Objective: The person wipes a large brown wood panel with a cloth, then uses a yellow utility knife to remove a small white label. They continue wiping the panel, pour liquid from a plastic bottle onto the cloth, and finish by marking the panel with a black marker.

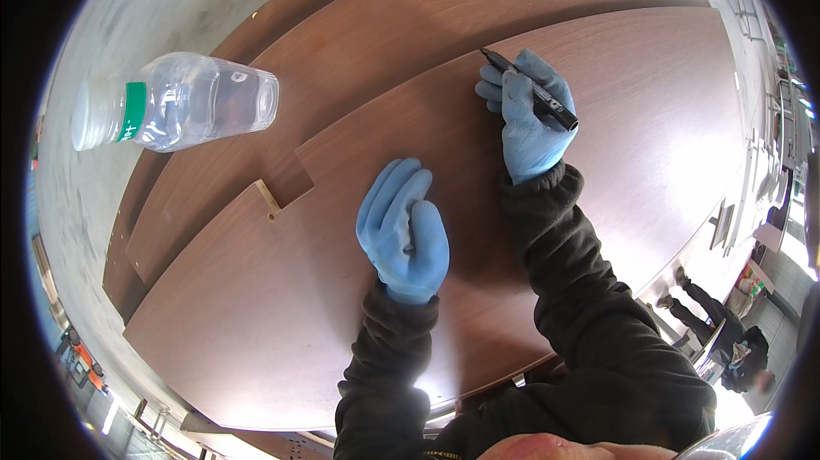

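My right hand, in a blue glove, grips a black marker like a pen. The marker's tip touches the far edge of the top brown wooden panel. My left hand, also blue-gloved, lies flat on the same panel, fingers spread a little and empty. Both dark sleeves come in from the lower edge.
Several brown wooden panels are stacked under the top one, which has a square notch on its far edge. A clear plastic bottle with a green label lies on the grey floor at the left. Another person crouches at the far right.
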The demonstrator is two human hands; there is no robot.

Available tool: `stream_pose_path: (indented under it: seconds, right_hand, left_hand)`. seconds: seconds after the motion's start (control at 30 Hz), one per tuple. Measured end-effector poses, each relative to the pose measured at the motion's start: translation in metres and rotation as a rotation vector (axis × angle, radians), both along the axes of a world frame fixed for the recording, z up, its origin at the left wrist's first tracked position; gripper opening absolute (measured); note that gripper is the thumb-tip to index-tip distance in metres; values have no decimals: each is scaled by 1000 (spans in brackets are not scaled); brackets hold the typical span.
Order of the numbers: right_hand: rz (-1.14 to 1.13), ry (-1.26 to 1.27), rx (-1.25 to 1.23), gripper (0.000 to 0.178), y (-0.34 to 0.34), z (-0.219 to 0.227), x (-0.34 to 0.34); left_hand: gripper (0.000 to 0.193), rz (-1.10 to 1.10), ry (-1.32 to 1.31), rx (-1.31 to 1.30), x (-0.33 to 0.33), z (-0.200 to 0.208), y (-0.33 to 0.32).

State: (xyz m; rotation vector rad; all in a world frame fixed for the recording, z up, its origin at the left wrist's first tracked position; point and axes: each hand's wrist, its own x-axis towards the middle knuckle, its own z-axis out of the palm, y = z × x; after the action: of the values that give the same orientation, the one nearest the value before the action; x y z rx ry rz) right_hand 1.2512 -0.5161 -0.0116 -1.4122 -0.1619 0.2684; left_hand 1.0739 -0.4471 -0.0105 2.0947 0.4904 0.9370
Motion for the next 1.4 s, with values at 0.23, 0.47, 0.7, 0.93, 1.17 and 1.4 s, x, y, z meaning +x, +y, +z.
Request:
stream_pose_path:
  seconds: [0.23,0.47,0.7,0.93,1.17,1.4]
  right_hand:
    - [-22,11,-65,30,2,2,-2]
    - [-25,-7,-87,27,5,2,-3]
    - [-26,-46,-93,28,8,-2,-2]
    - [44,-84,-156,30,6,0,-3]
    - [81,-152,-111,21,11,-4,-3]
    - [242,-241,-210,26,2,-8,-1]
  left_hand:
    - [23,77,-135,-143,4,-9,-6]
    - [24,68,-102,-170,3,-7,-4]
    - [24,68,-102,-159,4,-9,-2]
    - [24,65,-90,-163,3,-9,-3]
    - [24,60,-77,-169,3,-9,-2]
    - [24,51,-59,-173,4,-5,-2]
